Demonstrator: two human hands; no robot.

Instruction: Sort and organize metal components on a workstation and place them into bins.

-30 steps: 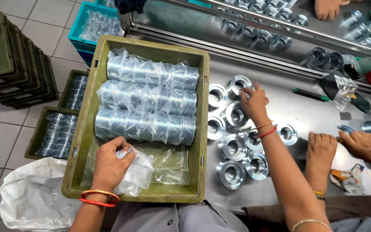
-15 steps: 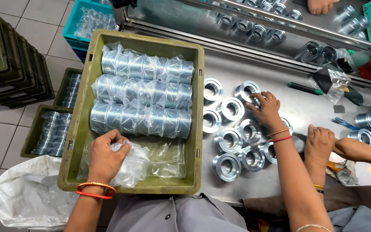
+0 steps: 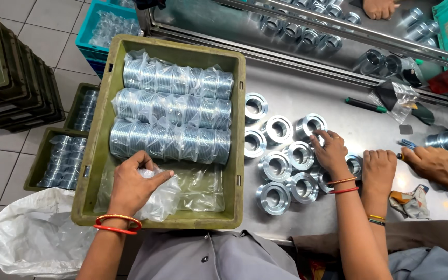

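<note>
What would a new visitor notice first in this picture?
First, the olive green crate at the centre, holding three rows of shiny bagged metal rings. The left hand grips a clear plastic bag inside it. Right of the crate, the right hand rests on loose metal rings on the steel table.

A stack of dark green plastic crates (image 3: pixel 14 72) is sitting on the tiled floor at the left — a blue plastic crate (image 3: pixel 95 40) is standing beyond it. A crumpled white plastic sack (image 3: pixel 37 238) is lying below, and a black-handled green pen (image 3: pixel 367 105) is resting on the steel desk (image 3: pixel 312 93).
</note>
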